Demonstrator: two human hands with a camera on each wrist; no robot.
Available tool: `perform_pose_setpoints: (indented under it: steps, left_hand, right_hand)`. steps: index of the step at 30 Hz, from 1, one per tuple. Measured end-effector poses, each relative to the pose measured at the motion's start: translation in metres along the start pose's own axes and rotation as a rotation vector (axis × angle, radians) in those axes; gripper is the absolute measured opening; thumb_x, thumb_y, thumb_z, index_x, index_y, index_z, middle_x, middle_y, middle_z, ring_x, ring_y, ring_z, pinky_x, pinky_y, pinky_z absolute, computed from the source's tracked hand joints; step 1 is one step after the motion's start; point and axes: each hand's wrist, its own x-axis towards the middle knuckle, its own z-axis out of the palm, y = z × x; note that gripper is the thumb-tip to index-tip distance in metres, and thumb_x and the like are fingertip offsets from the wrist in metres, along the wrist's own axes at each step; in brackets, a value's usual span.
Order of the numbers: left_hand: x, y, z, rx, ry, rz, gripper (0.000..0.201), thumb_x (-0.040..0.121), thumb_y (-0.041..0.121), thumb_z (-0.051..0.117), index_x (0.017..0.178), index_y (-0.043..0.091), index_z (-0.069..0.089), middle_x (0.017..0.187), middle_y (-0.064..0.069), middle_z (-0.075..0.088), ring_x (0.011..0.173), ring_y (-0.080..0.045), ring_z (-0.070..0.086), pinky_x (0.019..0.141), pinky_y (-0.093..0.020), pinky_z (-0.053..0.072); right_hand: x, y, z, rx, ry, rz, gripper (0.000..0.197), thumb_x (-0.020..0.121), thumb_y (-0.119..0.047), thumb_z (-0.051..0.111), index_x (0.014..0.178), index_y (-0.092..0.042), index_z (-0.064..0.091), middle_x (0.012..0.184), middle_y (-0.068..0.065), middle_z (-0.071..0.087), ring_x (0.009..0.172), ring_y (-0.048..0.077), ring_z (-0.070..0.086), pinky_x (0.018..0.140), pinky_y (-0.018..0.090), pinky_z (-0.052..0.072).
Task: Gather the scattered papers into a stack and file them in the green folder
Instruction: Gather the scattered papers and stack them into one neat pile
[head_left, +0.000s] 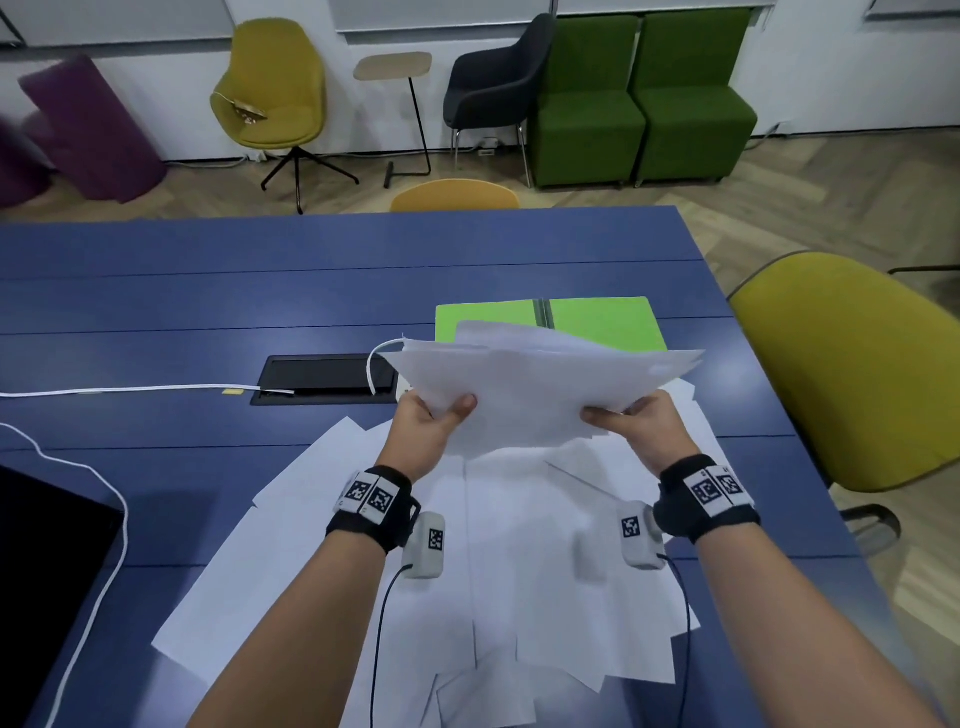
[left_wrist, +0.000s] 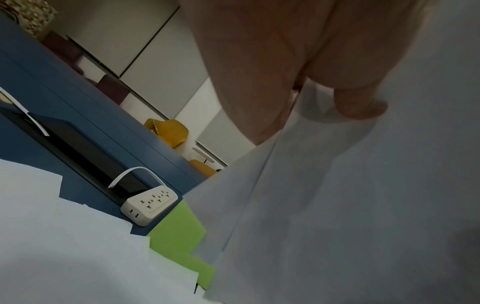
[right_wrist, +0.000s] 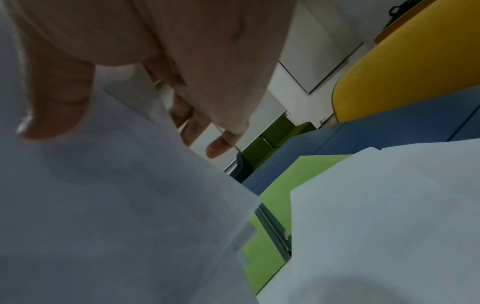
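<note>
A: From the head view, both hands hold one bundle of papers (head_left: 530, 387) in the air above the blue table (head_left: 208, 291). The left hand (head_left: 423, 428) grips its left corner, the right hand (head_left: 641, 428) its right corner, thumbs on top. The sheets are not squared; the edges fan out.

B: So a sheet could slip out?

A: I think yes, if the grip loosens. Many loose sheets (head_left: 467, 571) lie on the table under the arms.

B: And the green folder (head_left: 602, 319)?

A: It lies open behind the bundle, partly covered by sheets. I see nothing filed in it.

B: The left wrist view?

A: The thumb (left_wrist: 355, 102) presses on the bundle. A white power strip (left_wrist: 149, 205) sits just beside the folder; papers could catch its cable.

B: The right wrist view?

A: Fingers (right_wrist: 221, 144) reach under the bundle, with the folder's spine below.
</note>
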Motion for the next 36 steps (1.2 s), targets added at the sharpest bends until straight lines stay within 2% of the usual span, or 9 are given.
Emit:
perform_pose_setpoints:
  steps: [7,11,15,21,25,28,30,33,36]
  left_hand:
    - [-0.014,-0.011,0.004,0.031,0.008,0.052,0.031,0.083,0.008,0.082,0.111,0.004,0.071,0.105,0.002,0.078,0.098,-0.011,0.074,0.084,-0.02,0.055]
    - [-0.018,-0.039,0.007,0.081,0.03,-0.058,0.045,0.069,0.031,0.094,0.095,0.0,0.075,0.091,0.0,0.076,0.08,-0.014,0.07,0.08,-0.031,0.055]
    - [-0.015,-0.045,0.016,0.144,-0.037,-0.131,0.037,0.072,0.03,0.092,0.101,0.013,0.078,0.101,0.001,0.079,0.095,-0.015,0.076,0.088,-0.04,0.061]
    - [-0.005,-0.014,0.02,0.124,0.0,-0.003,0.02,0.08,0.018,0.086,0.097,0.016,0.077,0.097,0.005,0.08,0.089,-0.009,0.075,0.078,-0.021,0.056]
    - [-0.01,-0.026,0.014,0.099,0.041,-0.037,0.037,0.074,0.017,0.091,0.107,0.015,0.076,0.089,0.007,0.076,0.07,-0.011,0.068,0.068,-0.018,0.053]
    - [-0.012,-0.041,0.014,0.106,0.005,-0.147,0.041,0.072,0.019,0.092,0.109,0.014,0.074,0.102,0.003,0.079,0.094,-0.013,0.075,0.089,-0.034,0.06]
    - [-0.01,-0.041,0.022,0.159,0.009,-0.158,0.034,0.076,0.025,0.089,0.106,0.015,0.075,0.102,0.003,0.079,0.097,-0.012,0.075,0.09,-0.037,0.059]
    - [-0.005,-0.028,0.03,0.175,0.088,-0.1,0.017,0.085,0.031,0.082,0.096,0.019,0.076,0.093,0.008,0.078,0.087,-0.008,0.075,0.076,-0.025,0.058]
    - [-0.01,-0.017,0.032,0.122,0.132,-0.041,0.014,0.085,0.027,0.081,0.094,0.018,0.077,0.091,0.011,0.077,0.084,-0.002,0.074,0.07,-0.015,0.054]
  right_hand:
    - [-0.008,0.015,0.004,0.107,-0.004,-0.006,0.029,0.074,0.009,0.076,0.102,0.002,0.071,0.099,0.008,0.076,0.091,0.02,0.073,0.077,0.024,0.056]
    - [-0.017,0.045,0.006,0.13,0.005,0.097,0.034,0.07,0.006,0.079,0.101,-0.002,0.072,0.101,0.01,0.076,0.094,0.023,0.072,0.078,0.029,0.056]
    - [-0.016,0.057,0.01,-0.023,-0.007,0.157,0.032,0.073,-0.004,0.084,0.103,-0.006,0.073,0.101,0.005,0.077,0.096,0.022,0.072,0.083,0.034,0.058]
    - [-0.007,0.029,0.011,-0.053,0.076,0.019,0.012,0.077,-0.012,0.083,0.087,-0.012,0.075,0.08,-0.011,0.076,0.074,0.003,0.07,0.066,0.016,0.053]
    - [-0.006,0.041,0.007,-0.065,0.063,0.066,0.029,0.073,-0.01,0.085,0.099,-0.006,0.074,0.096,0.001,0.077,0.089,0.013,0.073,0.078,0.026,0.058]
    - [-0.008,0.054,0.013,-0.096,0.013,0.136,0.036,0.07,-0.008,0.087,0.103,-0.01,0.072,0.098,-0.001,0.076,0.092,0.012,0.073,0.076,0.025,0.056]
    - [-0.005,0.054,0.021,-0.128,0.025,0.144,0.03,0.071,-0.013,0.087,0.097,-0.015,0.072,0.095,-0.003,0.076,0.089,0.012,0.073,0.072,0.023,0.057]
    - [-0.002,0.038,0.03,-0.086,0.096,0.113,0.019,0.077,-0.015,0.084,0.091,-0.014,0.072,0.088,-0.004,0.075,0.074,0.005,0.071,0.064,0.017,0.055]
    - [-0.004,0.03,0.028,-0.007,0.126,0.046,0.02,0.077,-0.014,0.083,0.094,-0.011,0.074,0.09,-0.002,0.077,0.08,0.006,0.072,0.069,0.02,0.057]
